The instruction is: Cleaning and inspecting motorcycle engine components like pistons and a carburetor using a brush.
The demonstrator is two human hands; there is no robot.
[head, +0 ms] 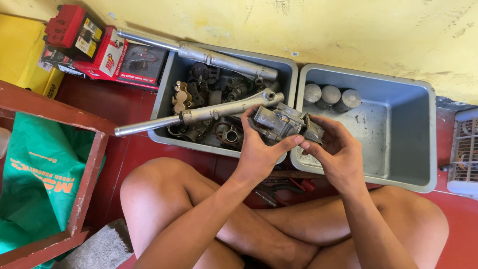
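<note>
Both hands held a grey metal carburettor [281, 123] above the gap between two grey plastic tubs. The left hand [259, 152] had its grip closed around the part's left side, thumb reaching along the near edge; the right hand [336, 149] pinched its right end with fingers curled over the top. The left tub [167, 87] on the far left held two long fork tubes [199, 113] and dark engine pieces; the right tub [398, 124] held three round metal pistons [331, 96] at its far left corner. Crossed bare legs lay near, on the red floor [124, 104], with pliers [279, 188] beneath the wrists.
</note>
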